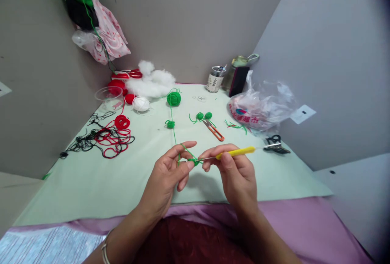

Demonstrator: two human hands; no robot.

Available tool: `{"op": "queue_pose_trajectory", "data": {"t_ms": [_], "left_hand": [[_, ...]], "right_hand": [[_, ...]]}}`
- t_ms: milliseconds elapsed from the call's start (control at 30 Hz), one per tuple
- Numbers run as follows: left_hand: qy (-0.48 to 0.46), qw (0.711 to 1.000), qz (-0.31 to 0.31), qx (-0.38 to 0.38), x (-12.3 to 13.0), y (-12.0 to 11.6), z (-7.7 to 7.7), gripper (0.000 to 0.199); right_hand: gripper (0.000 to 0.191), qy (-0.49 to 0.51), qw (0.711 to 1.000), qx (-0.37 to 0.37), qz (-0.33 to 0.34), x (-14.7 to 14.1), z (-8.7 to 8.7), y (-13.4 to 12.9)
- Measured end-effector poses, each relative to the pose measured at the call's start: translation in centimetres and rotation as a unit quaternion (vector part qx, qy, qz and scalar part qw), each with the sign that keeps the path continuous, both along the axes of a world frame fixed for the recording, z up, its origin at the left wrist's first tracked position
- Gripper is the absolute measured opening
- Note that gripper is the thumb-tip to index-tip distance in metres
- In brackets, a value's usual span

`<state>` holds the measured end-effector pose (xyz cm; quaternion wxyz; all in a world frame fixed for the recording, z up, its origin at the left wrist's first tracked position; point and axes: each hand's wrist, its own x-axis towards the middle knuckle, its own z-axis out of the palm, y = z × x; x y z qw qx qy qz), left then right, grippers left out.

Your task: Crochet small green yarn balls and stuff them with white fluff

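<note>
My left hand (170,170) pinches a small piece of green crochet work (195,162) between thumb and fingers, its index finger raised with green yarn over it. That yarn runs back past a small green bundle (170,124) to a green yarn ball (174,98). In my right hand (236,170) is a crochet hook with a yellow handle (236,152), gripped like a pen. The hook's metal tip meets the green piece; whether it passes through a loop is too small to tell.
Orange thread snips (214,130) lie beyond my hands, beside two small green balls (204,115). Tangled black and red yarn (111,140) spreads at left, with white stuffing (152,81) behind. At right are a plastic bag (258,107), black scissors (276,145), a phone (239,81) and a pen tin (215,80).
</note>
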<state>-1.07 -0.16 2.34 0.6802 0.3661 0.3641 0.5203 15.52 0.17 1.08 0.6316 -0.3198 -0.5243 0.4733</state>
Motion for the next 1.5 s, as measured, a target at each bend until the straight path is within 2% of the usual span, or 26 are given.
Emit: {"op": "queue_pose_trajectory", "data": {"t_ms": [300, 467, 533, 600, 667, 700, 733, 767, 867, 933, 1000, 1067, 1167, 1233, 1267, 1300, 1367, 1433, 1500], "left_hand": [[0.038, 0.999, 0.003, 0.035, -0.2, 0.2, -0.5, 0.036], [0.067, 0.997, 0.015, 0.044, -0.1, 0.1, -0.5, 0.035], [0.065, 0.997, 0.025, 0.043, 0.1, 0.0, -0.4, 0.038], [0.032, 0.999, 0.027, 0.028, 0.3, -0.1, -0.3, 0.047], [-0.032, 0.999, 0.000, -0.010, 0.4, 0.0, -0.2, 0.055], [-0.068, 0.997, -0.023, -0.035, 0.4, 0.0, -0.2, 0.056], [-0.099, 0.992, -0.043, -0.059, 0.4, 0.2, -0.2, 0.055], [-0.122, 0.988, -0.056, -0.078, 0.3, 0.3, -0.2, 0.052], [-0.142, 0.985, -0.044, -0.087, 0.1, 0.7, 0.0, 0.046], [-0.126, 0.989, -0.032, -0.072, 0.1, 0.7, 0.1, 0.047], [-0.103, 0.993, -0.031, -0.056, 0.4, 0.5, 0.2, 0.048], [-0.082, 0.995, -0.021, -0.043, 0.8, 0.2, 0.1, 0.049], [-0.069, 0.997, 0.012, -0.035, 1.2, 0.0, -0.2, 0.052], [-0.088, 0.995, -0.002, -0.053, 1.1, 0.1, -0.5, 0.051], [-0.105, 0.992, -0.019, -0.070, 1.0, 0.3, -0.5, 0.049], [-0.123, 0.988, -0.035, -0.086, 0.9, 0.4, -0.6, 0.047], [-0.151, 0.982, -0.047, -0.105, 0.5, 0.7, -0.5, 0.041], [-0.154, 0.983, -0.029, -0.096, 0.3, 0.9, -0.5, 0.038], [-0.129, 0.989, -0.011, -0.072, 0.4, 0.8, -0.4, 0.039]], "right_hand": [[0.024, -0.105, 0.991, 0.073, -0.041, 0.2, 0.1, -0.6], [0.028, -0.186, 0.969, 0.148, -0.067, 0.4, 0.0, -0.8], [0.029, -0.237, 0.947, 0.202, -0.082, 0.4, -0.3, -0.8], [0.032, -0.311, 0.905, 0.268, -0.115, 0.3, -0.7, -0.9], [0.037, -0.368, 0.860, 0.319, -0.154, 0.1, -1.0, -0.8], [0.038, -0.376, 0.851, 0.327, -0.166, 0.1, -1.1, -0.8], [0.037, -0.365, 0.858, 0.319, -0.169, 0.0, -1.1, -0.7], [0.034, -0.335, 0.879, 0.294, -0.166, 0.0, -1.1, -0.6], [0.026, -0.173, 0.965, 0.161, -0.116, -0.1, -0.6, -0.1], [0.024, -0.097, 0.987, 0.102, -0.071, -0.3, -0.2, 0.2], [0.021, -0.099, 0.988, 0.101, -0.055, -0.5, 0.0, 0.4], [0.021, -0.146, 0.976, 0.142, -0.081, -0.7, -0.1, 0.3], [0.029, -0.250, 0.929, 0.234, -0.140, -0.8, -0.6, -0.1], [0.034, -0.314, 0.892, 0.282, -0.162, -0.5, -0.9, -0.2], [0.034, -0.324, 0.886, 0.288, -0.166, -0.3, -1.0, -0.3], [0.033, -0.313, 0.893, 0.277, -0.165, -0.2, -1.0, -0.2], [0.028, -0.235, 0.939, 0.206, -0.144, 0.1, -0.8, -0.1], [0.025, -0.133, 0.979, 0.123, -0.099, 0.2, -0.4, 0.2], [0.022, -0.090, 0.991, 0.085, -0.056, 0.1, -0.2, 0.3]]}}
